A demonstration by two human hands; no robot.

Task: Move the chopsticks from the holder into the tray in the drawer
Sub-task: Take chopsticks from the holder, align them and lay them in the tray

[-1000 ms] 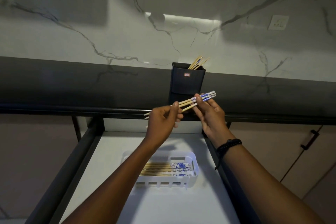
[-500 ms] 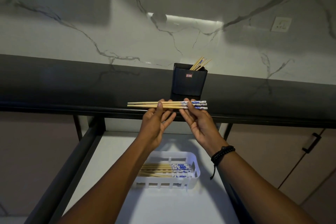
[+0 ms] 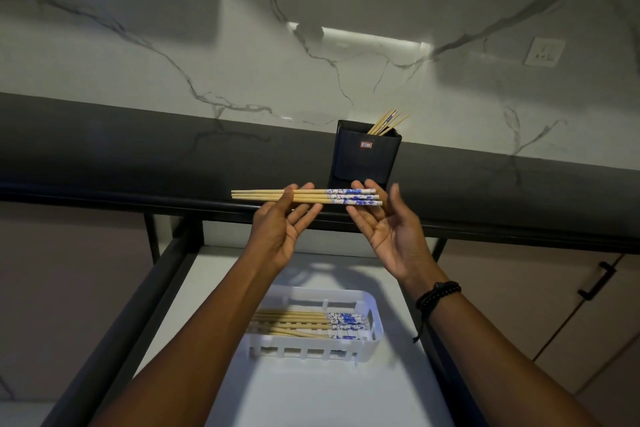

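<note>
Between the two hands, three chopsticks (image 3: pixel 308 196) lie flat in the air, side by side. The left hand (image 3: pixel 284 232) pinches the plain wood part, with its thumb on top and its fingers under. The right hand (image 3: pixel 391 239) is spread wide with the palm up. Its straight fingers touch the blue and white ends, and its thumb stands off to the side and touches nothing. The hands are near each other but do not touch.

Just behind the right hand, a black holder (image 3: pixel 365 156) stands upright on the dark counter (image 3: pixel 138 149). A few more sticks (image 3: pixel 386 122) lean out of its top.

Below both hands, closer to the person, a white tray (image 3: pixel 311 348) sits in the open drawer (image 3: pixel 311 399). A pile of chopsticks (image 3: pixel 298 322) lies flat in it, with the blue ends on the right hand's side.

A black band (image 3: pixel 438 295) goes round the right wrist. Far past the hands is a white marble wall (image 3: pixel 207 45) with grey lines.
</note>
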